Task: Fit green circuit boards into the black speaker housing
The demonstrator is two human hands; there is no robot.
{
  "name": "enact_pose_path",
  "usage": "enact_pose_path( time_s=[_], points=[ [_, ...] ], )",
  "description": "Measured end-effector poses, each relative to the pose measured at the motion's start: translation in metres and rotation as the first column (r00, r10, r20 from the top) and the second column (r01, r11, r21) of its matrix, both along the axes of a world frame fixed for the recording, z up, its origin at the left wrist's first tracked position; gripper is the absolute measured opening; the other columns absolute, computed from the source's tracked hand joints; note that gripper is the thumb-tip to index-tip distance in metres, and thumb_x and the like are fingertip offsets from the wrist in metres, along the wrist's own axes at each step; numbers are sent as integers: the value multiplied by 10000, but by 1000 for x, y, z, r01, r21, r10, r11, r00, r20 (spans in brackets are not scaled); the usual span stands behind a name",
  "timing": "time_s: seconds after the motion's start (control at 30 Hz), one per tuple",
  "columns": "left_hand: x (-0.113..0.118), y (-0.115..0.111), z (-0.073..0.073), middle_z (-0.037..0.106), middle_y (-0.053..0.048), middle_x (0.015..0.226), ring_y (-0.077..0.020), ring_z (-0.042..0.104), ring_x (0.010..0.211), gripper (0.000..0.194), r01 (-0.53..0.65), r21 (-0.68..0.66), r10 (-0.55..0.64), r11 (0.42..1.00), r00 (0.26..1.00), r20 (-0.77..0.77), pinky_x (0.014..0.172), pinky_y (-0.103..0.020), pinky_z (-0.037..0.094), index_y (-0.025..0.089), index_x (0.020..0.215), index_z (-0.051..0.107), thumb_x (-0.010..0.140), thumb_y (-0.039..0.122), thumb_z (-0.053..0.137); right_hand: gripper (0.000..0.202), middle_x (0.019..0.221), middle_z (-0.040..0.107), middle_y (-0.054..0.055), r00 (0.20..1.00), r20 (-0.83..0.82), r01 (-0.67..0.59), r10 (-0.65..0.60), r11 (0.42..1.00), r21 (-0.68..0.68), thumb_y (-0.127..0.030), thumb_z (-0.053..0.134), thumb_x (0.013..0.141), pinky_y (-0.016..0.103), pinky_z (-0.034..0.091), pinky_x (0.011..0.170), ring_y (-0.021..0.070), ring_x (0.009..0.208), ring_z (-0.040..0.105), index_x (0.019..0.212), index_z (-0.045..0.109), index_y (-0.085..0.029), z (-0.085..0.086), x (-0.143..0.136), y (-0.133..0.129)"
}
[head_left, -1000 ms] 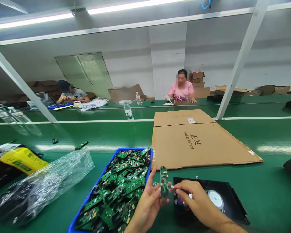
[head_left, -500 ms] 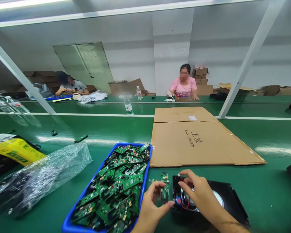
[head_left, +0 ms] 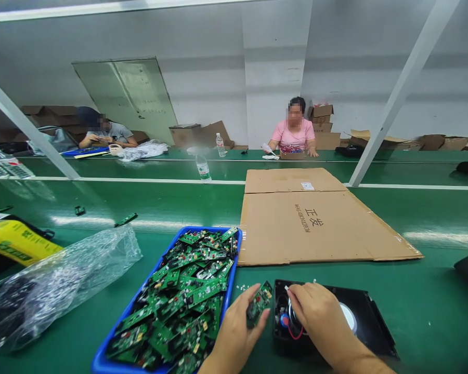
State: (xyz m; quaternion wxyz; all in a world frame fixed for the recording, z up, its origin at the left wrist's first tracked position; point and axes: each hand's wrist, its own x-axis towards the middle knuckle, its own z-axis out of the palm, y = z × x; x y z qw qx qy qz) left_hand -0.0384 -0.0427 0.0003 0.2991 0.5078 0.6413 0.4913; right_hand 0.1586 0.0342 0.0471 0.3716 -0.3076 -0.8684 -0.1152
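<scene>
The smooth green desk [head_left: 432, 311] shines glossy; the flat brown cardboard sheet [head_left: 320, 228] looks matt; the crinkled clear plastic bag [head_left: 58, 283] glints.

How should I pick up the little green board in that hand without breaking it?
Pinch the green circuit board by its long bare edges, coming from the left side, as the left hand does. Its flat face is crowded with small parts, and the right hand blocks the other side.

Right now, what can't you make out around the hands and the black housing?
All head view:
- Left hand holds a circuit board; its parts are too small to read.
- Right hand covers the black housing interior, hiding where the red wire ends.
- Blue tray: near end cut off by the bottom edge.
</scene>
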Motion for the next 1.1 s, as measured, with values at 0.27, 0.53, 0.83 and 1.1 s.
enact_pose_path(
  time_s=[0.27, 0.53, 0.83, 1.1],
  points=[
    [-4, 5, 9, 710, -107, 1366, -354, 633, 1284, 312, -28, 11, 26, 1000, 983, 180, 1135, -461, 440, 293, 1046, 776, 758, 361, 876, 437, 628, 622, 5, 1000, -15, -23, 23, 1000, 15, -101, 306, 1081, 298, 363, 584, 149, 524, 549, 811, 637, -193, 4, 4, -5],
    [-1, -7, 23, 788, -103, 1155, -330, 695, 1145, 651, 136, 35, -139, 990, 912, 387, 1058, -460, 507, 287, 1339, 579, 788, 514, 841, 447, 687, 579, -12, 983, -105, -166, 154, 978, -123, -215, 226, 1137, 281, 367, 637, 157, 617, 529, 899, 604, -202, 3, -6, -10],
    [1, 2, 20, 823, -59, 977, -266, 753, 964, 569, 220, 55, -201, 974, 727, 657, 843, -327, 588, 249, 1086, 740, 636, 520, 958, 420, 694, 610, -23, 970, -21, -244, 244, 950, -194, -159, 237, 1122, 278, 359, 631, 148, 607, 526, 834, 538, -217, 10, -9, -17],
    [3, -10, 20, 823, -38, 1005, -246, 752, 997, 493, 165, 71, -177, 984, 818, 547, 961, -310, 585, 305, 1136, 801, 676, 386, 961, 349, 674, 582, -30, 956, -62, -292, 286, 941, -173, -119, 284, 1087, 271, 324, 623, 140, 575, 482, 827, 496, -215, 10, -9, -22]
  ],
)
